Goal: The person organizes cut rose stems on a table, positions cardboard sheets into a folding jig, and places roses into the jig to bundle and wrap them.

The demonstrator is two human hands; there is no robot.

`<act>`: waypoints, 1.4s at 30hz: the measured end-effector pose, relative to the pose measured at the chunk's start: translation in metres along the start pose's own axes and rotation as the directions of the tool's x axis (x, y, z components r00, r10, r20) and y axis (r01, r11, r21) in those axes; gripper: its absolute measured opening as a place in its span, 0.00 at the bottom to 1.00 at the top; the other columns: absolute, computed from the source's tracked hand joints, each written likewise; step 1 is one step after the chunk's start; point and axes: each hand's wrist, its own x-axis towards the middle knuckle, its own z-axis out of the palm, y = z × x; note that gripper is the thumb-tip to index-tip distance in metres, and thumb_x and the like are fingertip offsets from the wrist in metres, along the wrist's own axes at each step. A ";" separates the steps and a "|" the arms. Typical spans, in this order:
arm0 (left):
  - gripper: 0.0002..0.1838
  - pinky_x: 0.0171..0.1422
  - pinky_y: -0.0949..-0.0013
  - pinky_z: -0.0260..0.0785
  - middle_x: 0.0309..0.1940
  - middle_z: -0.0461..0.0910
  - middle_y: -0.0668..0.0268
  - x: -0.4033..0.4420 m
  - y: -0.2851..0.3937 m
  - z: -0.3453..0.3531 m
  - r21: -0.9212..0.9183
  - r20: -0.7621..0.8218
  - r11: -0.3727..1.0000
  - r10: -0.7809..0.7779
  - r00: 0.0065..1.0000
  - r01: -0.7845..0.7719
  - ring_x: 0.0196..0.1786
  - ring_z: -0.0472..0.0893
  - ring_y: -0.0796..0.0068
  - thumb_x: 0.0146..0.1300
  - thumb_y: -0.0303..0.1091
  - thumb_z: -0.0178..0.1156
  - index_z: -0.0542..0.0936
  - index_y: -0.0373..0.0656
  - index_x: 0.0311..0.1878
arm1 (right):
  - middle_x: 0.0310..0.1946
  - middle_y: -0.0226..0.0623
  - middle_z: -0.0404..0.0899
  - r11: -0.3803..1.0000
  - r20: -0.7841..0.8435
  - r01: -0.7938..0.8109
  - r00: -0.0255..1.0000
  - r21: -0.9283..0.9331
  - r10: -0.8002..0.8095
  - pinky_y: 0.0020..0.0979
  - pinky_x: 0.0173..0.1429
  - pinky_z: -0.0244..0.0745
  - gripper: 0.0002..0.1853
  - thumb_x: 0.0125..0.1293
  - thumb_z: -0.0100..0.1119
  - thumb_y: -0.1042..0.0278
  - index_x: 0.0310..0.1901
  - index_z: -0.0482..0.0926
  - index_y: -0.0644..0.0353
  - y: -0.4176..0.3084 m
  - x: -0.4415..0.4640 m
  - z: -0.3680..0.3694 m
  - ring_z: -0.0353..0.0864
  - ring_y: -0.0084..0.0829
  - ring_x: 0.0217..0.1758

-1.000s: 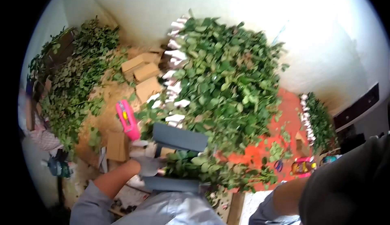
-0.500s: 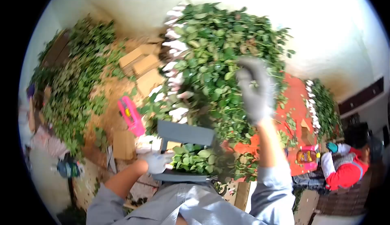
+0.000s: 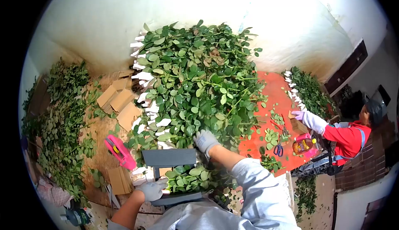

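Note:
My left hand (image 3: 152, 189), in a grey glove, is closed at the wrapped-flower end of a leafy bundle (image 3: 193, 179) lying between two dark grey padded plates (image 3: 169, 157). Some fingers are hidden there, so its exact hold cannot be made out. Farther up, my right hand (image 3: 205, 142), also gloved, reaches into the lower edge of the big pile of leafy stems (image 3: 208, 76). Its fingers are bent down among the leaves, and what they touch is hidden. White-wrapped flower heads (image 3: 143, 76) line the pile's left side.
A pink tool (image 3: 120, 152) and cardboard pieces (image 3: 121, 100) lie at left, beside more foliage (image 3: 68, 126). Blue scissors (image 3: 278, 150) and an amber bottle (image 3: 302, 146) rest on the red surface (image 3: 270, 101). A person in red (image 3: 351, 140) works at right, gloved hand on cardboard.
My right hand has come down from above the pile into its lower edge. The view has shifted right, showing more of the co-worker, who now reaches toward cardboard. My left hand stays by the bundle.

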 end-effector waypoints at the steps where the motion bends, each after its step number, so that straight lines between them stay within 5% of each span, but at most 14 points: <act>1: 0.24 0.73 0.54 0.68 0.80 0.60 0.60 0.000 0.003 -0.003 -0.038 0.030 0.998 -0.043 0.999 0.044 0.67 0.77 0.49 0.71 0.35 0.45 0.76 0.47 0.68 | 0.45 0.35 0.82 1.000 0.035 0.009 0.999 -0.025 -0.008 0.41 0.46 0.78 0.12 0.72 0.51 0.61 0.45 0.85 0.53 -0.003 -0.006 -0.004 0.81 0.39 0.49; 8: 0.25 0.78 0.57 0.63 0.82 0.58 0.65 -0.001 0.009 -0.007 -0.007 0.055 0.998 -0.067 0.996 0.068 0.73 0.72 0.53 0.72 0.37 0.44 0.75 0.49 0.70 | 0.46 0.38 0.78 0.988 -0.227 -0.017 0.974 -0.153 -0.018 0.39 0.54 0.66 0.23 0.63 0.63 0.41 0.45 0.85 0.53 0.010 -0.019 -0.097 0.72 0.40 0.60; 11: 0.26 0.79 0.58 0.62 0.82 0.57 0.65 0.002 0.003 -0.003 0.054 0.065 0.997 -0.064 0.996 0.061 0.74 0.71 0.55 0.71 0.38 0.44 0.75 0.50 0.70 | 0.47 0.41 0.81 0.989 -0.351 -0.105 0.934 -0.107 0.061 0.40 0.54 0.67 0.30 0.62 0.62 0.34 0.46 0.82 0.56 0.049 0.013 -0.133 0.76 0.40 0.55; 16: 0.27 0.78 0.57 0.63 0.82 0.57 0.66 0.002 -0.004 0.001 0.045 0.044 0.999 -0.025 0.999 0.024 0.73 0.72 0.55 0.70 0.39 0.45 0.74 0.51 0.71 | 0.45 0.37 0.80 0.934 -0.639 -0.326 0.752 -0.148 0.161 0.40 0.55 0.68 0.14 0.67 0.54 0.64 0.52 0.77 0.54 0.091 0.038 -0.190 0.78 0.36 0.52; 19: 0.28 0.78 0.58 0.63 0.82 0.58 0.65 -0.005 0.014 -0.010 0.007 0.050 0.996 -0.086 0.995 0.086 0.73 0.72 0.54 0.69 0.39 0.46 0.74 0.50 0.71 | 0.41 0.37 0.79 0.934 -0.702 -0.299 0.708 -0.196 0.079 0.40 0.50 0.68 0.13 0.66 0.55 0.65 0.51 0.77 0.56 0.076 0.013 -0.242 0.78 0.35 0.47; 23: 0.27 0.79 0.59 0.62 0.81 0.58 0.64 -0.002 0.007 -0.005 0.005 0.063 0.996 -0.089 0.994 0.089 0.75 0.70 0.56 0.70 0.39 0.45 0.74 0.48 0.71 | 0.35 0.36 0.78 0.904 -0.660 -0.310 0.750 -0.293 0.043 0.39 0.44 0.67 0.09 0.67 0.54 0.67 0.46 0.77 0.57 0.027 -0.011 -0.243 0.76 0.33 0.40; 26: 0.26 0.79 0.59 0.62 0.81 0.59 0.63 0.000 0.010 -0.007 -0.009 0.055 0.996 -0.091 0.994 0.091 0.75 0.70 0.56 0.71 0.38 0.45 0.75 0.48 0.70 | 0.36 0.35 0.79 0.918 -0.447 -0.130 0.893 -0.374 -0.055 0.40 0.45 0.69 0.12 0.67 0.53 0.66 0.49 0.79 0.56 0.003 -0.015 -0.198 0.77 0.34 0.41; 28: 0.26 0.79 0.58 0.62 0.81 0.60 0.62 0.001 0.005 -0.004 -0.013 0.054 0.997 -0.076 0.996 0.077 0.75 0.70 0.56 0.71 0.38 0.45 0.75 0.48 0.70 | 0.39 0.36 0.80 0.973 -0.455 -0.067 0.889 -0.221 -0.042 0.41 0.46 0.72 0.13 0.69 0.52 0.65 0.51 0.80 0.56 0.000 0.000 -0.125 0.79 0.35 0.43; 32: 0.25 0.78 0.58 0.63 0.80 0.61 0.61 0.001 0.003 -0.002 0.008 0.022 0.999 -0.041 0.999 0.041 0.74 0.71 0.57 0.71 0.38 0.46 0.76 0.47 0.69 | 0.45 0.36 0.83 0.998 -0.048 -0.001 0.999 -0.068 -0.002 0.41 0.48 0.74 0.15 0.72 0.50 0.65 0.55 0.81 0.52 0.014 0.018 -0.021 0.81 0.38 0.49; 35: 0.25 0.72 0.53 0.68 0.77 0.63 0.60 0.001 0.004 -0.004 -0.009 0.007 1.000 0.010 1.000 -0.010 0.67 0.77 0.46 0.68 0.35 0.45 0.76 0.44 0.66 | 0.46 0.36 0.83 0.996 -0.074 -0.065 0.995 -0.061 0.061 0.43 0.50 0.73 0.14 0.73 0.49 0.65 0.54 0.81 0.51 0.026 0.022 0.011 0.81 0.39 0.51; 38: 0.22 0.76 0.57 0.65 0.77 0.65 0.58 0.003 0.000 -0.002 -0.039 0.016 0.999 0.019 1.000 -0.018 0.73 0.72 0.55 0.71 0.38 0.47 0.78 0.46 0.65 | 0.46 0.36 0.81 0.988 -0.087 -0.137 0.988 -0.070 0.131 0.43 0.51 0.72 0.13 0.71 0.52 0.64 0.54 0.81 0.51 0.033 0.026 -0.008 0.80 0.40 0.50; 42: 0.21 0.75 0.56 0.66 0.75 0.66 0.56 0.004 0.009 -0.010 -0.017 0.058 1.000 -0.008 0.998 0.009 0.72 0.72 0.53 0.71 0.37 0.48 0.79 0.45 0.63 | 0.42 0.35 0.78 0.995 -0.335 -0.088 0.940 -0.048 0.067 0.38 0.42 0.70 0.13 0.69 0.55 0.63 0.51 0.80 0.54 0.017 0.028 -0.088 0.77 0.35 0.46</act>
